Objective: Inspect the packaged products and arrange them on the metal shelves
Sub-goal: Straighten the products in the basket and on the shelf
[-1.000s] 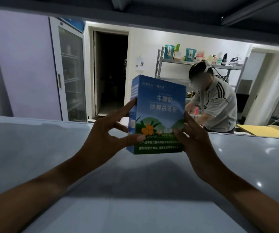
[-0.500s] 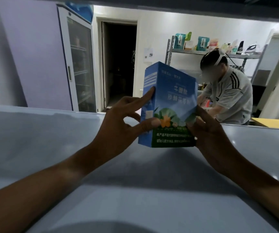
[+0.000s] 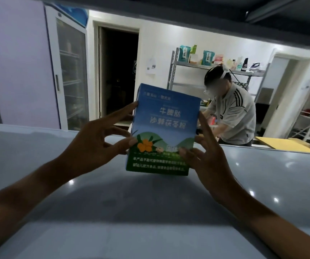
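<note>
Box: a blue-and-green cardboard product box (image 3: 164,130) with an orange flower print, upright, front face toward the camera, held just above the grey metal shelf surface (image 3: 150,212).
Left hand (image 3: 94,144): grip pinches the box's left edge, thumb on the front, index finger on the side.
Right hand (image 3: 209,159): grip pinches the right edge, fingers spread.
Background: a person in a grey striped shirt (image 3: 232,116) bends before a stocked metal rack (image 3: 202,66); a glass-door fridge (image 3: 70,70) stands on the left.

A blue-and-green printed box (image 3: 164,131) is held upright, slightly tilted, printed front facing the camera, above a grey shelf surface (image 3: 150,212).
</note>
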